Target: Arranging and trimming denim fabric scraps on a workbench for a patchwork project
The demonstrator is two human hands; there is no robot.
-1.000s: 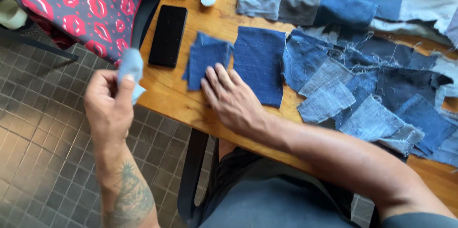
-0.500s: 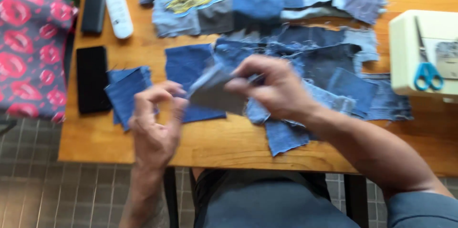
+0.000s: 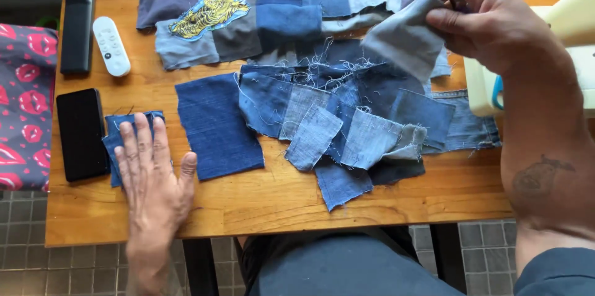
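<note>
The left hand lies flat, palm down and fingers spread, on a small stack of dark blue denim patches near the left edge of the wooden tabletop; its grip is open and it holds nothing, it only presses the stack, probably so that the pieces stay even. Just beside the stack, to the left, is a black phone, and to the right a larger dark denim rectangle lies alone and flat. The right hand is raised above the far right side, and its grip is closed on a pale grey-blue denim piece, pinched at the upper corner between thumb and fingers, so the cloth hangs down free and can be seen whole. Under it a loose heap of overlapping denim scraps, with frayed threads, covers the middle of the tabletop. Farther back lies a sewn patchwork panel with a yellow embroidered patch. A white remote and a black remote lie at the far left, and a cream-coloured machine stands at the right edge.
</note>
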